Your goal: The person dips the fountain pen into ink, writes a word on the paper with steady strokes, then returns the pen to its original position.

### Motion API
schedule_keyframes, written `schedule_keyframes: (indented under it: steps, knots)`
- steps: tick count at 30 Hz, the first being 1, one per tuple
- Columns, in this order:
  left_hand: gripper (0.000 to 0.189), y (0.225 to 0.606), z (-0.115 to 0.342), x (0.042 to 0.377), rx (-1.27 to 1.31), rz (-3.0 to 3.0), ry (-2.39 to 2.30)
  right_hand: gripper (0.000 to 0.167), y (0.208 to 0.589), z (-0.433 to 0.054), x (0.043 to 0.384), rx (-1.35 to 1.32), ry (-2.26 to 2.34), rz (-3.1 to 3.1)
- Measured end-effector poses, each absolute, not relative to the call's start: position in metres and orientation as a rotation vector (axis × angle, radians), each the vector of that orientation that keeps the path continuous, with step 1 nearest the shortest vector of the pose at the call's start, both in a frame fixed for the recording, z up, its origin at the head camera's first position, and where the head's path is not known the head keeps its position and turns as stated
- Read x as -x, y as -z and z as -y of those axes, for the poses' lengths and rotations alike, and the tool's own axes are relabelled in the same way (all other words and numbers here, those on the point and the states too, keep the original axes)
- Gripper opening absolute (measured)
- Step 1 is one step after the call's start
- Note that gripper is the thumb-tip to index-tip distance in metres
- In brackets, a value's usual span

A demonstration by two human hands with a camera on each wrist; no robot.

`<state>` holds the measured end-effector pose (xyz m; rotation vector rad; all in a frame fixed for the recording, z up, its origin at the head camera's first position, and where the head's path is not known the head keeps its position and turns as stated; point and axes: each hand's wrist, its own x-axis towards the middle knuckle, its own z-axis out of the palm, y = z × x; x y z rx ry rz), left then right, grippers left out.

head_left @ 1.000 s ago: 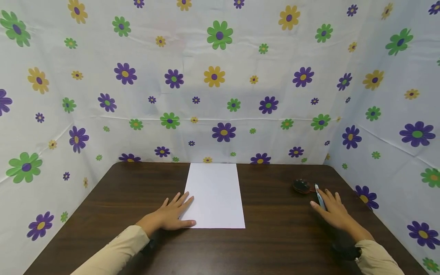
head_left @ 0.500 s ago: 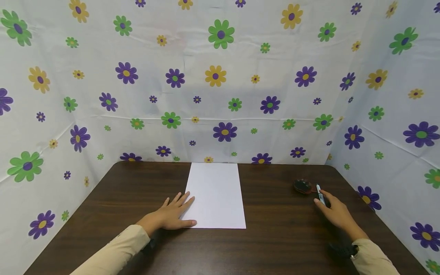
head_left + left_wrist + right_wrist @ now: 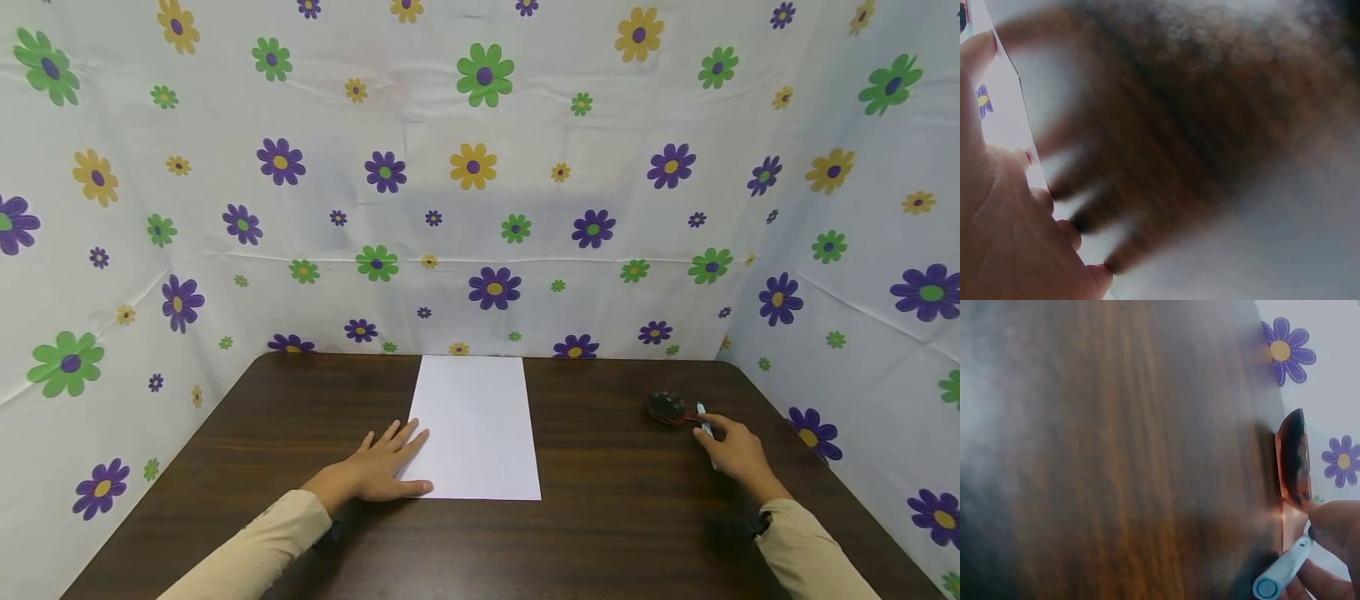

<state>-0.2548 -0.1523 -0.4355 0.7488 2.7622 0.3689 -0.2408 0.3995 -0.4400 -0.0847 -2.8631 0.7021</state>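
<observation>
My left hand lies flat with fingers spread, resting on the left edge of a white sheet of paper. In the left wrist view its fingers are straight along the paper's edge. My right hand pinches a light blue pen between thumb and fingers, near the table's right side. The right wrist view shows the pen's round end below the fingers. Touching or very near the fingertips is the thin reddish handle of a dark, glossy oval object; its exact kind is unclear.
The dark brown wooden table meets a white cloth backdrop printed with purple, green and yellow flowers. The backdrop encloses the back and both sides.
My right hand has moved slightly inward and its spread fingers have closed around the pen. The left hand has stayed on the paper. The head view has shifted slightly.
</observation>
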Motion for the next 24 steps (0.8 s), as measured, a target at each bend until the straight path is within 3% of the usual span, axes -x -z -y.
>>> schedule_keyframes:
  steps: [10, 24]
  knots:
    - [0.089, 0.437, 0.154, 0.250, -0.734, -2.757, -0.346, 0.036, 0.446, -0.403, 0.246, 0.090, -0.735, 2.860]
    - [0.089, 0.433, 0.150, 0.256, -0.722, -2.758, -0.342, 0.040, 0.444, -0.413, 0.250, 0.057, -0.698, 2.870]
